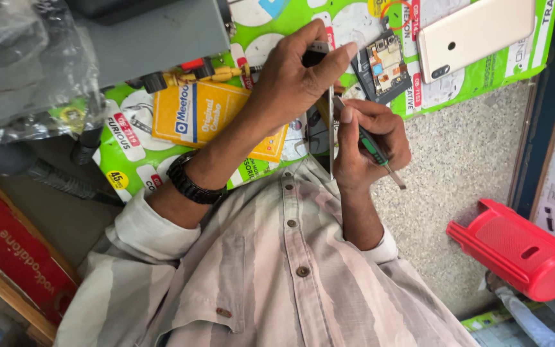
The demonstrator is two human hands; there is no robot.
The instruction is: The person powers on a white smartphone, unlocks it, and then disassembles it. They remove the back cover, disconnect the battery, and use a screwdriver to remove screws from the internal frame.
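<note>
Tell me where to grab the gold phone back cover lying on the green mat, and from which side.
Take the gold phone back cover by its two long edges, pinching across its narrow width from above. It lies flat and tilted on the green mat, so only the thin rim offers purchase. Probably best near its middle, away from the camera cut-out end beside the circuit board.

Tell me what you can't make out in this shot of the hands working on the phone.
- Phone, head view: held edge-on, so its face and inside are hidden; the left hand covers its top.
- Tool: its working tip is hidden behind the right hand thumb and the phone's edge.
- Gold phone back: cut off by the top edge.
- Red stool: its lower part is blocked by clutter.
</note>
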